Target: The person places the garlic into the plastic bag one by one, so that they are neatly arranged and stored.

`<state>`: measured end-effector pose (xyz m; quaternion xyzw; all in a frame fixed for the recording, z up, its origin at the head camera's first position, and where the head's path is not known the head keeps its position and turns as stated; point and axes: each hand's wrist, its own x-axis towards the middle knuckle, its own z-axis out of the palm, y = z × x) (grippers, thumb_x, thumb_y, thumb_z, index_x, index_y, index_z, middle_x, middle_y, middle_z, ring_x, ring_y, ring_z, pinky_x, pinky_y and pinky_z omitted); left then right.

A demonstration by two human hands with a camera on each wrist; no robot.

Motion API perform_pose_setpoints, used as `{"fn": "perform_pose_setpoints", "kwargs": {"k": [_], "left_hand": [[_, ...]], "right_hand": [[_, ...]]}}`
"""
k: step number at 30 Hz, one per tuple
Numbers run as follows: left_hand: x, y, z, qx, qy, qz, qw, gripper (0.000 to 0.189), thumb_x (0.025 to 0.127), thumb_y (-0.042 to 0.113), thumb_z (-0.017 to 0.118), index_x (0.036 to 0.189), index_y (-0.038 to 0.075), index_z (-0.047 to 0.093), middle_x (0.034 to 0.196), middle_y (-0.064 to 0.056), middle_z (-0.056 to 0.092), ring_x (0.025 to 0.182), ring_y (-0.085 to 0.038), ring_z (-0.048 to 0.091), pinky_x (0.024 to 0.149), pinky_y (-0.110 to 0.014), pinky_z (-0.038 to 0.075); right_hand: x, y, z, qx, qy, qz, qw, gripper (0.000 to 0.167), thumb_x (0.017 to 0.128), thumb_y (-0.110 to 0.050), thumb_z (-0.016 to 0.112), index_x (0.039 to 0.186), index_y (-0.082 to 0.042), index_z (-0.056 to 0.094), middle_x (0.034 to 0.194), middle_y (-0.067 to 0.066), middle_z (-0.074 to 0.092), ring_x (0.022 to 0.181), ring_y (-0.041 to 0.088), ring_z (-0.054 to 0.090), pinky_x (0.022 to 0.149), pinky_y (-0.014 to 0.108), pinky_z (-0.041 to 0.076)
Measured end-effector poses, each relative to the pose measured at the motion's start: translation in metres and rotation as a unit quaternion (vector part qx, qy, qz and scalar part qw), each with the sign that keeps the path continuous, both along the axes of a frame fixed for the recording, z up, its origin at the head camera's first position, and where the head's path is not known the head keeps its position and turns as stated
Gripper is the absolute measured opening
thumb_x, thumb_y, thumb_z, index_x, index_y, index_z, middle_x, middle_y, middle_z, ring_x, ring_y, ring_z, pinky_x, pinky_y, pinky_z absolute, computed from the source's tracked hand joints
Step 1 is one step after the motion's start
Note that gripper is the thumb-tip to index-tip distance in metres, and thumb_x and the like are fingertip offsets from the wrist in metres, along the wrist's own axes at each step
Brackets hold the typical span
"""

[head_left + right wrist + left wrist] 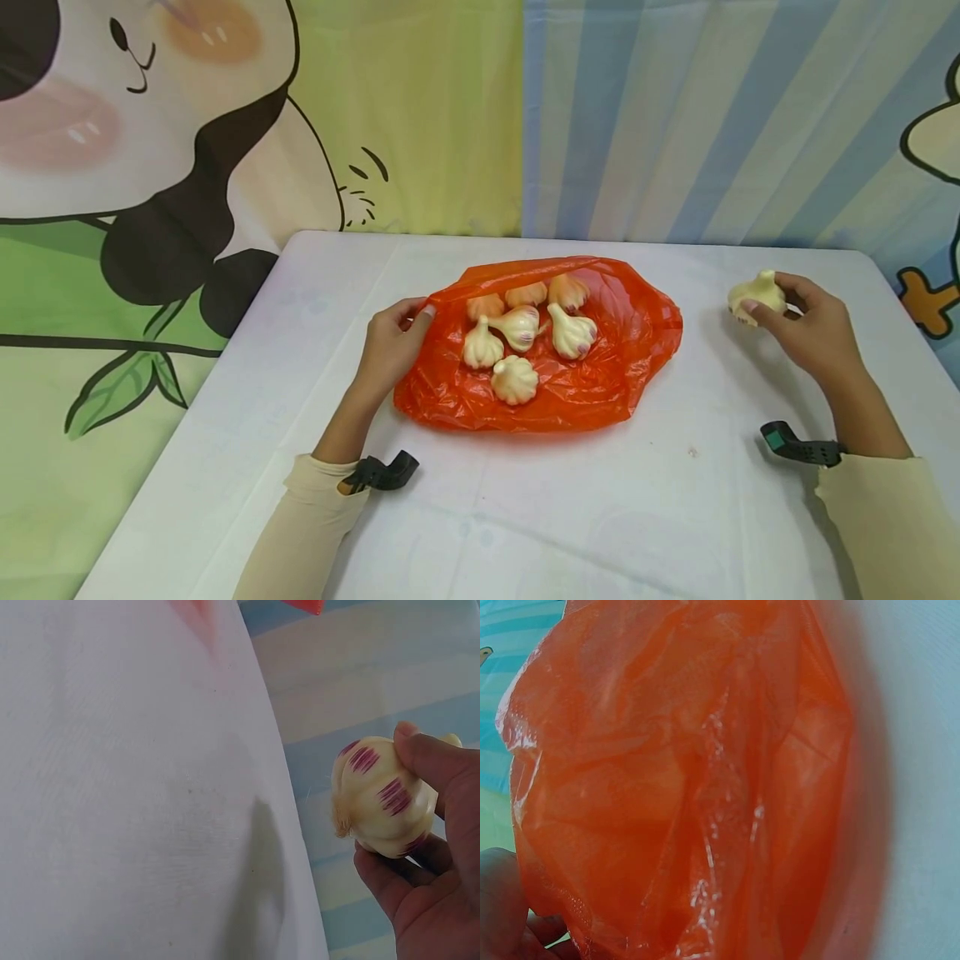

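Note:
A red plastic bag (600, 392) lies open in the middle of the table, with several garlic bulbs (515, 380) inside it; some at the back show through the film. My left hand (392, 346) pinches the bag's left edge between thumb and fingers. In the left wrist view, the crinkled bag (630, 795) fills most of the picture and the hand (502, 907) shows at the lower left corner. Off to the bag's right, my right hand (813, 329) holds one garlic bulb (756, 297) above the table. Purple streaks and a root tuft mark that bulb (386, 795) in the right wrist view.
The white table (562, 517) has its back edge close to a printed curtain (637, 125) with a panda and stripes. Black straps (802, 446) with camera mounts sit on both wrists, over beige sleeves (885, 517).

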<state>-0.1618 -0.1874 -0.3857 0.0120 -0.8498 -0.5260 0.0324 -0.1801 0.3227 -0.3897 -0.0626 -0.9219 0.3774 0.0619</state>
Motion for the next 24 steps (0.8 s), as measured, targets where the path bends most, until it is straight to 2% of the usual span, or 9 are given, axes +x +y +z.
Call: {"fn": "perform_pose_setpoints", "kwargs": {"k": [3,7,9,14,20,24], "left_hand": [[0.0,0.0,0.0,-0.001,0.0,0.002,1.0,0.036,0.099,0.031,0.055,0.121,0.006,0.066,0.099,-0.005,0.065,0.081,-0.024,0.058,0.068,-0.032,0.055],[0.0,-0.001,0.0,-0.002,0.0,0.002,1.0,0.035,0.099,0.032,0.055,0.121,0.007,0.066,0.1,-0.005,0.065,0.081,-0.024,0.058,0.068,-0.032,0.055],[0.0,-0.001,0.0,-0.002,-0.002,0.002,1.0,0.035,0.099,0.032,0.055,0.121,0.007,0.066,0.1,-0.005,0.065,0.081,-0.024,0.058,0.068,-0.032,0.055],[0.0,-0.001,0.0,-0.001,-0.002,0.003,1.0,0.035,0.099,0.031,0.055,0.122,0.007,0.066,0.1,-0.005,0.065,0.081,-0.024,0.058,0.068,-0.032,0.055],[0.0,0.0,0.001,-0.002,0.005,0.001,1.0,0.034,0.099,0.03,0.055,0.12,0.006,0.067,0.098,-0.006,0.065,0.08,-0.024,0.058,0.066,-0.031,0.055],[0.0,-0.001,0.0,-0.001,0.01,0.001,0.9999,0.034,0.099,0.03,0.056,0.12,0.006,0.067,0.098,-0.006,0.065,0.079,-0.024,0.058,0.066,-0.031,0.055]], "right_hand": [[0.001,-0.004,0.006,0.007,0.009,0.003,0.9999,0.074,0.094,-0.045,0.059,0.149,-0.002,0.035,0.144,0.025,0.041,0.132,0.042,0.038,0.105,0.042,0.035],[0.001,-0.008,0.013,0.008,0.031,0.012,0.9994,0.069,0.094,-0.04,0.062,0.147,-0.002,0.039,0.139,0.024,0.045,0.128,0.039,0.043,0.1,0.02,0.038],[0.002,-0.011,0.016,0.008,0.041,0.015,0.999,0.067,0.094,-0.037,0.063,0.146,-0.003,0.04,0.138,0.023,0.047,0.126,0.038,0.045,0.094,0.013,0.038],[0.004,-0.02,0.025,0.007,0.047,0.025,0.9985,0.066,0.093,-0.037,0.064,0.146,-0.003,0.042,0.138,0.023,0.047,0.125,0.039,0.046,0.092,0.013,0.039],[0.007,-0.031,0.034,0.002,0.078,0.043,0.996,0.061,0.091,-0.031,0.068,0.141,-0.003,0.048,0.132,0.02,0.05,0.115,0.021,0.05,0.085,0.008,0.041],[0.009,-0.038,0.04,-0.002,0.093,0.06,0.9939,0.058,0.09,-0.028,0.07,0.139,-0.003,0.051,0.131,0.018,0.052,0.112,0.018,0.052,0.083,0.008,0.042]]}}
